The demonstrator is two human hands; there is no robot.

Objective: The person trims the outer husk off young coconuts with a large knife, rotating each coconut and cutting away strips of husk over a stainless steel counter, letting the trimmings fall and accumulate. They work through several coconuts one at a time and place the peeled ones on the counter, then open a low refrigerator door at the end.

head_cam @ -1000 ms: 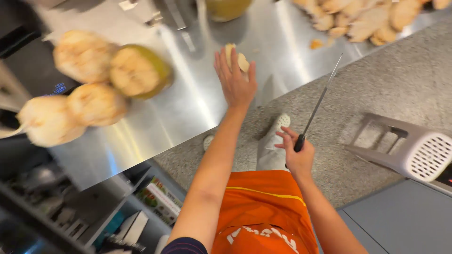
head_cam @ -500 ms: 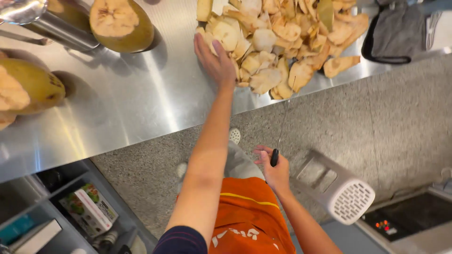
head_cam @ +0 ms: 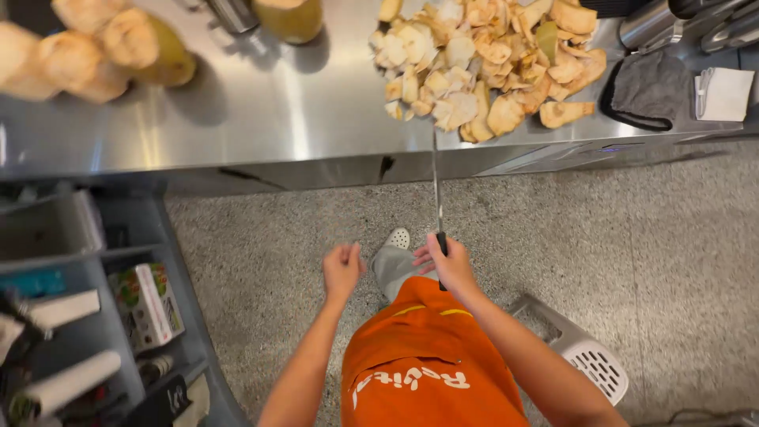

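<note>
My right hand (head_cam: 447, 263) grips the black handle of a long knife (head_cam: 436, 186), whose thin blade points up toward the steel counter (head_cam: 261, 119). My left hand (head_cam: 342, 270) hangs over the floor with its fingers curled in and nothing in it. Both hands are low, in front of my orange apron (head_cam: 423, 364), well back from the counter. A heap of pale coconut husk pieces (head_cam: 482, 59) lies on the counter straight beyond the blade tip. Trimmed coconuts (head_cam: 103, 51) sit at the counter's far left.
A grey cloth (head_cam: 650, 91) and a white folded cloth (head_cam: 723, 93) lie at the counter's right, by metal containers (head_cam: 672, 20). A shelf unit (head_cam: 87, 308) with boxes and rolls stands at the left. A white plastic basket (head_cam: 589, 360) rests on the speckled floor (head_cam: 632, 253).
My left hand has come off the husk pile on the counter and dropped back to my waist. The view has tilted down and the knife now points straight at the counter.
</note>
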